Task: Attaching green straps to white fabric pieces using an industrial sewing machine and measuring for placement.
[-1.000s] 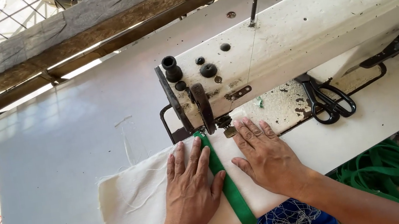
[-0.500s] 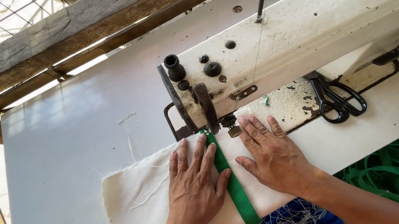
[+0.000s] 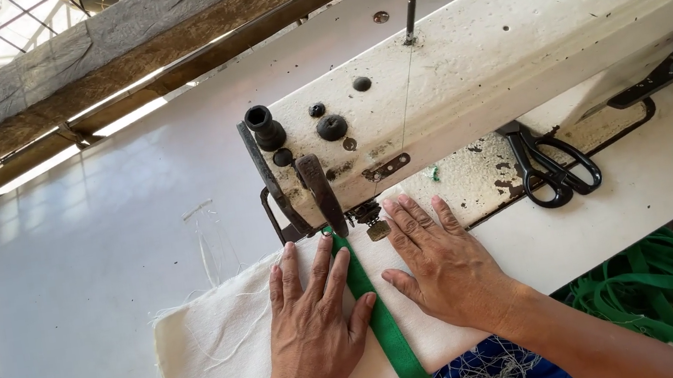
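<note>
Two hands lie flat and open on the cloth, the left hand and right hand on each side of a green strap. Strap runs up under the sewing machine. Scissors rest farther right on the tabletop.

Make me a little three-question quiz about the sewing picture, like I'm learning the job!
1. True or false: both hands lie flat on the cream cloth.
2. What runs between the left hand and the right hand? A) green strap B) red ribbon C) metal chain
3. What black tool lies on the sewing machine bed, right of the hands?

Key: 1. True. 2. A, the green strap. 3. The scissors.
</note>
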